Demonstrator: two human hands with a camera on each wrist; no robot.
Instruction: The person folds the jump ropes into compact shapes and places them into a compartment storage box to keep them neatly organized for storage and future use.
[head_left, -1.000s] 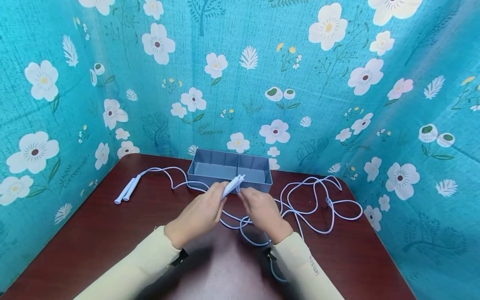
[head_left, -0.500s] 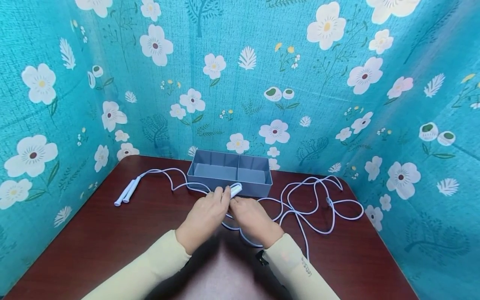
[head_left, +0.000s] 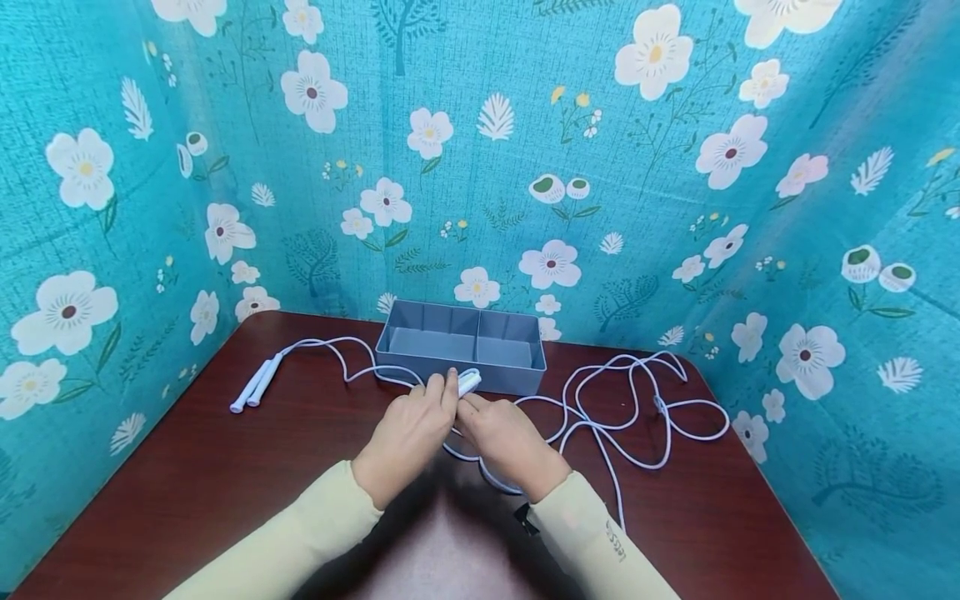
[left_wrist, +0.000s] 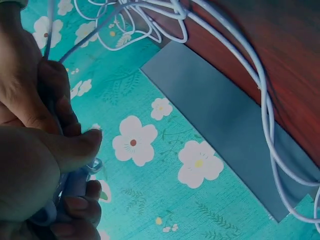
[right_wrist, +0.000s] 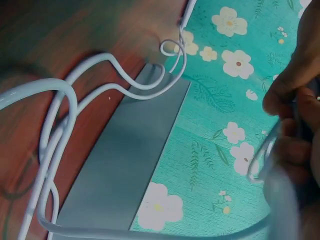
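Note:
My left hand (head_left: 408, 435) grips the pale lilac handles (head_left: 469, 382) of a jump rope, their ends poking out past the fingers. Close against it, my right hand (head_left: 513, 442) has its fingers curled on the rope's cord, right beside the handles. In the left wrist view the left thumb (left_wrist: 80, 150) presses over the handles, and a small loop of cord (left_wrist: 95, 165) shows by its tip. A length of cord (right_wrist: 125, 233) runs up to the hands in the right wrist view. The fingers hide much of the grip.
Behind the hands stands a grey two-compartment box (head_left: 510, 380). A second pair of jump rope handles (head_left: 258, 385) lies on the left of the dark red table (head_left: 187, 492). Loose loops of cord (head_left: 633, 454) spread over the right side. A flowered teal curtain (head_left: 465, 158) encloses the table.
Over the second, the handles dropped lower and the right hand moved left, close against the left hand. Cord at the right shifted. In the last half second almost nothing moved.

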